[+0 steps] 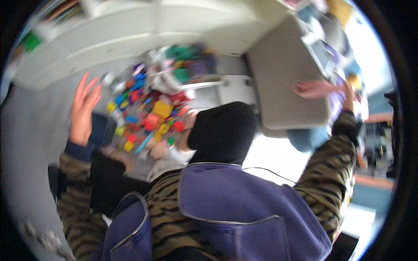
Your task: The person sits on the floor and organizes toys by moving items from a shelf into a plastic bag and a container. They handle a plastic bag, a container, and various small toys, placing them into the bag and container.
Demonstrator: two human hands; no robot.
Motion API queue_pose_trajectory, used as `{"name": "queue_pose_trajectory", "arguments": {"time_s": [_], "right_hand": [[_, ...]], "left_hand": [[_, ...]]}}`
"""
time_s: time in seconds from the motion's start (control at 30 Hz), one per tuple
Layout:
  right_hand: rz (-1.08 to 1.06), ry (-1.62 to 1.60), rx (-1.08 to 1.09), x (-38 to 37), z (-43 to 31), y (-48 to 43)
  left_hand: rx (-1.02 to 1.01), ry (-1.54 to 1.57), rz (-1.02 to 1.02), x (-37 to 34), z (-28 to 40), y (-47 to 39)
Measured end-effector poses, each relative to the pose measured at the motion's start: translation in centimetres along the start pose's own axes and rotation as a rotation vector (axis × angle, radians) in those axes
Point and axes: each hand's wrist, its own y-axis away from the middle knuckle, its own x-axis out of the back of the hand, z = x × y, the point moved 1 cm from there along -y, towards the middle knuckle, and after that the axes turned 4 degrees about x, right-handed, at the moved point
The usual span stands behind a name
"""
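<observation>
My left hand [84, 112] is raised at the left with its fingers apart and nothing in it. On the floor to its right lies a heap of toys [161, 109], among them yellow, red and blue blocks. At the right, my right hand [348, 95] has hold of one end of a limp-looking pink item [314, 89]. Blur hides what that item is. It extends across the grey side panel [284, 75] of a box or piece of furniture. Beyond and beside this hand are piled mixed things, including purple cloth [337, 102].
White cabinet fronts [124, 36] stand along the far side. Green and purple toys [183, 62] lie near their base. A white tray-like object [233, 88] is between the heap and the grey panel. My black-clad knee [222, 133] is in front, and a thin cable [271, 171] runs beside me.
</observation>
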Motion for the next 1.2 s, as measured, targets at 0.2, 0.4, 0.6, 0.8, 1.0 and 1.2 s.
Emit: {"name": "queue_pose_trajectory", "arguments": {"time_s": [0.2, 0.4, 0.6, 0.8, 1.0, 1.2], "right_hand": [[0.377, 0.948, -0.026, -4.1, 2.1, -4.6], [-0.351, 0.325, 0.521, -37.8, -7.9, 2.7], [-1.225, 0.181, 0.380, -65.9, -10.2, 19.6], [-1.258, 1.022, 0.435, -73.0, -1.6, 21.1], [-1.405, 0.824, 0.440, -71.6, 2.0, 19.6], [-1.510, 0.705, 0.433, -65.8, -1.0, 18.9]], "left_hand": [[0.059, 0.160, 0.159, 3.8, 0.3, -1.1], [0.126, 0.248, 0.172, 5.7, 0.2, -1.1], [0.198, 0.264, 0.165, 7.0, -1.0, -1.4], [0.279, 0.224, 0.130, 6.7, -0.8, -1.6], [0.299, 0.219, 0.003, 6.4, 0.2, -2.2], [0.236, 0.182, 0.006, 6.5, -0.1, -2.4]]}}
